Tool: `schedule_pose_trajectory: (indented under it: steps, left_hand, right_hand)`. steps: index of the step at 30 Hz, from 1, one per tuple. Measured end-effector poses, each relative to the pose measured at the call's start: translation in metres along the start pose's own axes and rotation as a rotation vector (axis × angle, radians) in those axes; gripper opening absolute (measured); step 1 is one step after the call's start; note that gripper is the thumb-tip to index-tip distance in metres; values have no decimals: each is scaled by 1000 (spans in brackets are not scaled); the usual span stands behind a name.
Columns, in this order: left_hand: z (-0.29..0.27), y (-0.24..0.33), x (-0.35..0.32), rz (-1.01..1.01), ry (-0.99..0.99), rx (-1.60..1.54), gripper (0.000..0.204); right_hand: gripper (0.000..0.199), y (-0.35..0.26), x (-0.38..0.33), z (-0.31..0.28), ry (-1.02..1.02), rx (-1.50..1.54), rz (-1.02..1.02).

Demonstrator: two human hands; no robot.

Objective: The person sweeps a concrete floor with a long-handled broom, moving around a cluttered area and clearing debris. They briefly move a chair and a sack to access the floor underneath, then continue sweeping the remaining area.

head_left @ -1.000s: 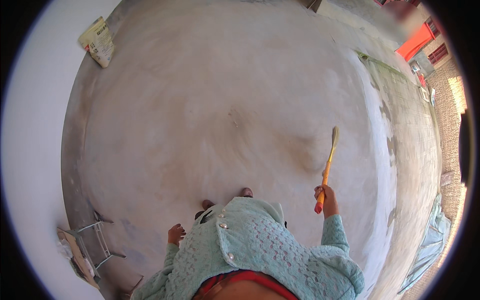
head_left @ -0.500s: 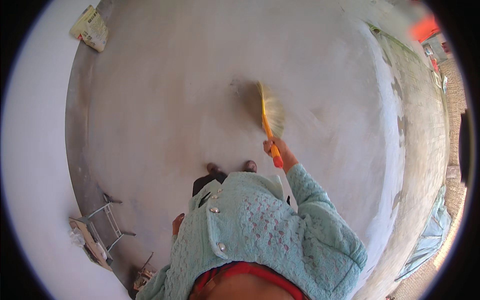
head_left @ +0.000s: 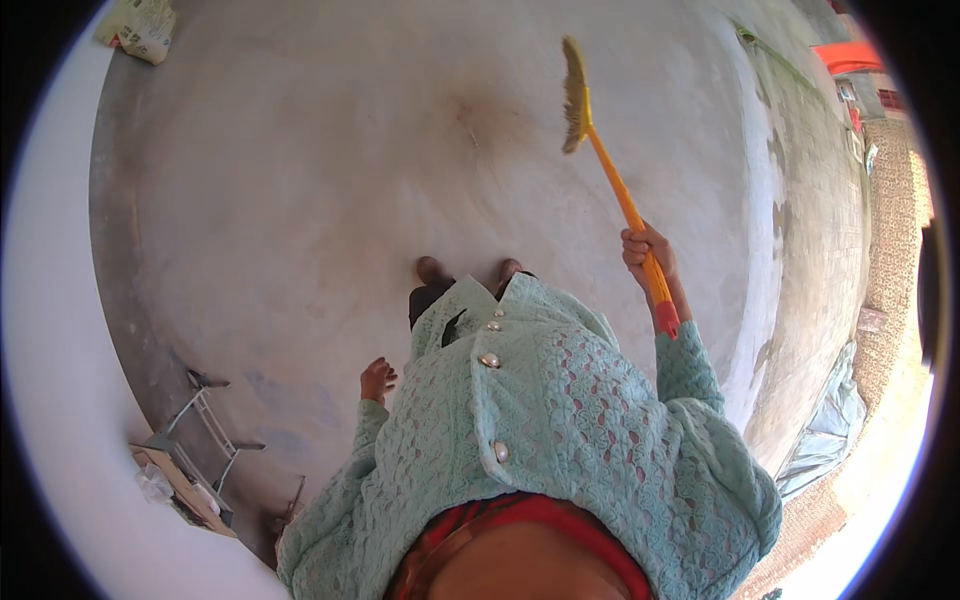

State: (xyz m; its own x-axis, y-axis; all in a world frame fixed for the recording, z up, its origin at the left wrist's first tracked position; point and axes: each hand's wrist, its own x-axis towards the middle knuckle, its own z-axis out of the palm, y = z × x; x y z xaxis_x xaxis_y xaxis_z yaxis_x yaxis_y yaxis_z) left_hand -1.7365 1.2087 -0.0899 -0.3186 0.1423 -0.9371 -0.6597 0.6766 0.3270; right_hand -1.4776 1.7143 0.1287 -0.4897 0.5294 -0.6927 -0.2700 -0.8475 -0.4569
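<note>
My right hand (head_left: pixel 650 255) is wrapped round the orange handle of a broom (head_left: pixel 618 185), close to its red end. The broom reaches up and away from me to the right of my feet. Its yellow head carries pale, worn bristles that face left, and I cannot tell whether they touch the floor. Left of my body hangs my left hand (head_left: pixel 378 381), its fingers loosely curled and a little apart, holding nothing. Ahead of my shoes lies a brownish patch of dust (head_left: pixel 480 125) on the grey concrete floor (head_left: pixel 300 200).
A pale bag (head_left: pixel 145 30) stands by the white wall (head_left: pixel 45 300) at far left. Nearer on that side is a metal-framed stand (head_left: pixel 205 425) beside a box (head_left: pixel 180 488). On the right, a whitish strip borders rougher paving, with a green-blue sheet (head_left: pixel 825 425) farther out.
The broom has swung up and to the right with my right hand, its bristles turning from right to left. My left hand shows more fully. The view has shifted slightly.
</note>
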Motion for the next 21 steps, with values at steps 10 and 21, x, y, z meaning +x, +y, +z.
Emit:
schedule_pose_trajectory:
  steps: [10,21]
  left_hand:
    - [29,79,-45,217,88,276,40]
    - [-71,-29,-59,566,79,898,28]
  right_hand:
    - [11,-64,3,-187,465,389,-28]
    - [12,63,119,-88,197,485,371]
